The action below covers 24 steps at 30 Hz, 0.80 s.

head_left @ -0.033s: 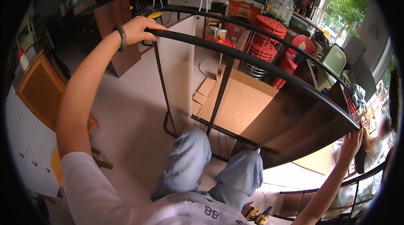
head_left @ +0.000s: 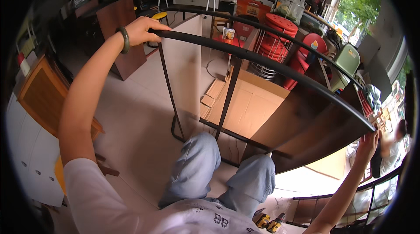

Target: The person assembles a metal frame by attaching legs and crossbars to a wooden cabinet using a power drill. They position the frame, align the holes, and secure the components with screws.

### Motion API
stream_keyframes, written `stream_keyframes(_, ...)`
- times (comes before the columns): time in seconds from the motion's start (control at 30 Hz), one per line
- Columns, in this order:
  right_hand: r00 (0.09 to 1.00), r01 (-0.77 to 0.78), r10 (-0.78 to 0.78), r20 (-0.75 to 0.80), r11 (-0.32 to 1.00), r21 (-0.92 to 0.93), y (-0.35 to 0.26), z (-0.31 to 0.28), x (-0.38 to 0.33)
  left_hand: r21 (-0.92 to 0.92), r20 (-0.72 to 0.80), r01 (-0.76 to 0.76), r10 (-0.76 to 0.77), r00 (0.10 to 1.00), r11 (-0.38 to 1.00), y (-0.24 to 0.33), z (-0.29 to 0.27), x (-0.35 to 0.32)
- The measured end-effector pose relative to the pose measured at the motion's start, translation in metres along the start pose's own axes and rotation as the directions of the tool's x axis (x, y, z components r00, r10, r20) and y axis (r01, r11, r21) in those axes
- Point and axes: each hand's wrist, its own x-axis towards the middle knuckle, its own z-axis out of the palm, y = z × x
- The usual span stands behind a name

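1. Currently, the black metal frame [head_left: 262,61] spans the picture from upper left to lower right, its top rail a long tube bent by the lens. That long axis runs across the person's body, well forward of the torso.
2. A dark brown shelf board [head_left: 306,129] sits inside the frame at the right half, tilted, its near edge just below the top rail and above the right knee.
3. The left hand [head_left: 142,30] is in the upper left of the frame, arm stretched fully out, fingers curled over the rail's left end. It is closed around the tube; a green bangle [head_left: 125,39] sits on the wrist.
4. The right hand [head_left: 368,144] is at the lower right, raised to the rail's other end where rail and board corner meet. It touches that corner; whether the fingers wrap it I cannot tell, as the edge hides them.
5. Neither hand is nearer the frame than the other: each is in contact with one end, so the frame lies between them.
6. Below, flattened cardboard [head_left: 249,103] lies on the tiled floor [head_left: 135,116] behind the frame's uprights. Yellow and black power tools [head_left: 269,221] lie by the person's feet at the bottom edge. Another person stands at the far right.
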Motion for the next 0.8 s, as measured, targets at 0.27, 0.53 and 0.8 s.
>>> stream_keyframes(0.27,0.985,0.042,-0.059,0.164,0.993,0.107,-0.003,-0.011,0.007,-0.022,-0.003,0.015,-0.015,1.000,1.000,-0.001,0.000,0.001)
stream_keyframes(0.53,0.966,0.164,-0.183,0.180,0.980,0.116,-0.012,-0.004,0.020,-0.040,-0.052,0.025,-0.027,0.998,0.999,-0.004,0.005,-0.003)
stream_keyframes(0.8,0.950,0.166,-0.192,0.246,0.978,0.124,-0.018,-0.013,0.038,-0.061,-0.077,0.012,-0.017,0.997,0.998,-0.005,0.008,-0.005)
